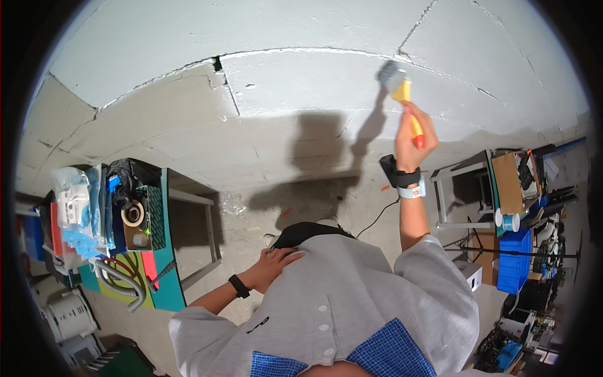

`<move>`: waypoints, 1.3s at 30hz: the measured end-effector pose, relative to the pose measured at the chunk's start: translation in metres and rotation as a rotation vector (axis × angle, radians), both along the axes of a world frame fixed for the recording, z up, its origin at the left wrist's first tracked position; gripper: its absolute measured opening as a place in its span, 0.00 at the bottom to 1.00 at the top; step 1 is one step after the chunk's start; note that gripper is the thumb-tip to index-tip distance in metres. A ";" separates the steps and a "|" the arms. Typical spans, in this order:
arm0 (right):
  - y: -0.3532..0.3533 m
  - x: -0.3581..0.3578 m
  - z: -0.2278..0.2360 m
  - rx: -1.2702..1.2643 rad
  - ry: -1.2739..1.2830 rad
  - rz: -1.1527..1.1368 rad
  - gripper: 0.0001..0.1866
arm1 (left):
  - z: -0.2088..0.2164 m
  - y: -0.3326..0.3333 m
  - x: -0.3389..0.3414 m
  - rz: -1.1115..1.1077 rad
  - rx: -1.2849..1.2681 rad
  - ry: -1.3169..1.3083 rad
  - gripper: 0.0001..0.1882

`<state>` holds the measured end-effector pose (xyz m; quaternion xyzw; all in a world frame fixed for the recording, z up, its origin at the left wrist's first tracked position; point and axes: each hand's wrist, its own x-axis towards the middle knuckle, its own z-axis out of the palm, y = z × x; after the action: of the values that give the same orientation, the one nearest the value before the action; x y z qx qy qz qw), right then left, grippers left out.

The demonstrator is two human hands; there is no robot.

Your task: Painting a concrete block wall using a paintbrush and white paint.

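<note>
A paintbrush [402, 91] with a yellow and red handle is gripped in my right hand [416, 135], arm stretched forward. Its bristles, slightly blurred, meet the block wall [282, 81] just below a horizontal joint line. White paint covers the upper and right parts of this wall, while the lower left is bare grey-beige. Against the front of my grey shirt [352, 283] lies my left hand [274, 267], fingers stretched out flat and holding nothing. A small dark hole [217, 64] shows in the joint left of the brush.
At left, a green-topped table [166, 276] carries plastic-wrapped packs, a tape roll [132, 213] and a grey hose [119, 279]. Another table [461, 169] at right bears a cardboard box [507, 182]. A blue bin [515, 261] stands nearby. A black cable [377, 220] crosses the floor.
</note>
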<state>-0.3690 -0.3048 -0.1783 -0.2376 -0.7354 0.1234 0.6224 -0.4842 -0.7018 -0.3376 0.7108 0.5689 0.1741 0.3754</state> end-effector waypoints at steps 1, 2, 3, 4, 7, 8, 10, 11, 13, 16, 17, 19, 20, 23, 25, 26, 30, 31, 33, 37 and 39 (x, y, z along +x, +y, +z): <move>0.006 0.010 0.000 0.021 0.041 -0.088 0.07 | -0.001 0.000 -0.001 0.003 0.020 -0.015 0.59; 0.008 0.017 0.001 0.021 0.039 -0.096 0.07 | -0.002 -0.001 -0.002 -0.004 0.020 -0.017 0.59; 0.007 0.021 0.002 0.035 0.040 -0.167 0.08 | -0.003 -0.003 -0.003 0.002 0.022 -0.019 0.59; 0.006 0.021 0.003 0.049 0.043 -0.234 0.09 | -0.003 -0.006 -0.005 0.012 0.024 -0.019 0.60; -0.011 -0.008 -0.005 0.115 -0.081 -0.177 0.10 | -0.004 -0.015 -0.011 0.024 0.041 -0.021 0.61; -0.023 -0.021 -0.007 0.065 -0.085 -0.148 0.10 | -0.003 -0.019 -0.016 0.033 0.041 -0.020 0.61; -0.048 -0.049 -0.010 0.051 -0.076 -0.076 0.10 | 0.001 -0.025 -0.023 0.009 -0.015 -0.026 0.61; -0.060 -0.063 -0.013 0.040 -0.073 -0.033 0.10 | 0.000 -0.030 -0.024 0.035 -0.017 -0.027 0.61; -0.086 -0.092 -0.015 0.091 -0.094 0.074 0.08 | -0.002 -0.040 -0.030 0.042 -0.030 -0.043 0.61; -0.119 -0.134 -0.013 0.098 -0.061 0.296 0.08 | 0.001 -0.055 -0.033 0.082 -0.031 -0.053 0.61; -0.127 -0.145 -0.013 0.065 -0.017 0.397 0.08 | 0.001 -0.059 -0.033 0.091 -0.029 -0.051 0.61; -0.135 -0.157 -0.008 0.036 0.030 0.511 0.08 | -0.001 -0.067 -0.029 0.144 -0.021 -0.053 0.58; -0.137 -0.160 -0.004 0.029 0.019 0.541 0.07 | -0.002 -0.068 -0.028 0.150 -0.018 -0.051 0.58; -0.124 -0.157 -0.004 -0.011 0.008 0.551 0.05 | -0.001 -0.065 -0.029 0.143 -0.022 -0.064 0.57; -0.108 -0.144 -0.008 -0.046 0.004 0.533 0.05 | 0.004 -0.060 -0.028 0.128 -0.051 -0.078 0.58; -0.102 -0.132 -0.009 -0.048 -0.031 0.463 0.06 | 0.002 -0.056 -0.027 0.118 -0.047 -0.078 0.58; -0.062 -0.070 -0.021 -0.158 -0.075 0.210 0.06 | -0.004 -0.043 -0.026 0.056 -0.044 -0.039 0.58; -0.051 -0.051 -0.024 -0.169 -0.084 0.130 0.07 | -0.004 -0.039 -0.025 0.042 -0.047 -0.030 0.58; -0.025 -0.011 -0.028 -0.129 -0.045 -0.042 0.08 | -0.001 -0.030 -0.023 0.019 -0.041 -0.035 0.58; 0.007 0.033 -0.018 -0.024 0.091 -0.341 0.09 | 0.005 -0.021 -0.018 0.002 -0.037 -0.038 0.57; 0.009 0.030 -0.019 -0.005 0.072 -0.337 0.08 | -0.003 -0.020 -0.016 0.006 -0.016 -0.035 0.58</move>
<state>-0.3388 -0.2961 -0.1973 -0.3548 -0.6622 0.0275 0.6595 -0.5001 -0.7219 -0.3403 0.7028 0.5658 0.1829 0.3905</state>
